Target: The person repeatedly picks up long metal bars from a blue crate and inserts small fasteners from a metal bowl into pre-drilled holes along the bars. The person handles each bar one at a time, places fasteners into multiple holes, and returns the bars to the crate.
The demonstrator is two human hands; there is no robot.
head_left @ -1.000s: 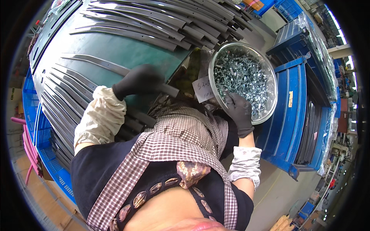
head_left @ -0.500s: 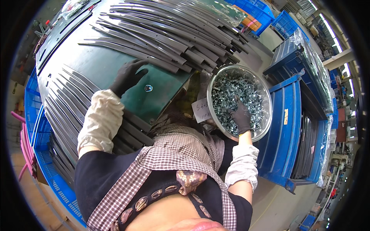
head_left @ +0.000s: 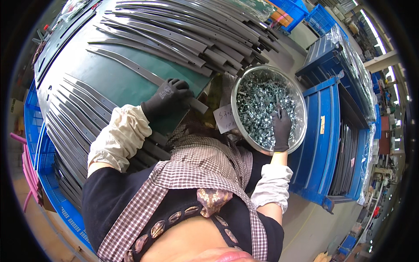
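Observation:
My left hand (head_left: 168,97), in a dark glove, is closed around a long dark strip (head_left: 135,67) near its end. The strip slants across the green tabletop (head_left: 174,65), and its near end (head_left: 200,105) sticks out past my fingers at the table's edge. My right hand (head_left: 282,130), also gloved, reaches into a round metal basin (head_left: 236,114) full of small shiny metal clips (head_left: 257,107). Its fingers are drawn together at the clips; whatever is between the fingertips is too small to make out.
A large pile of dark strips (head_left: 187,35) covers the table's far side; more strips (head_left: 78,113) lie at its left. A blue basket (head_left: 65,209) stands at the left. Right of the basin is a blue metal bin (head_left: 316,144). A handwritten paper (head_left: 224,118) lies beside the basin.
My left hand has taken hold of a strip and drawn it from the pile toward me, over the round spot on the tabletop. My right hand's fingers have come together among the clips.

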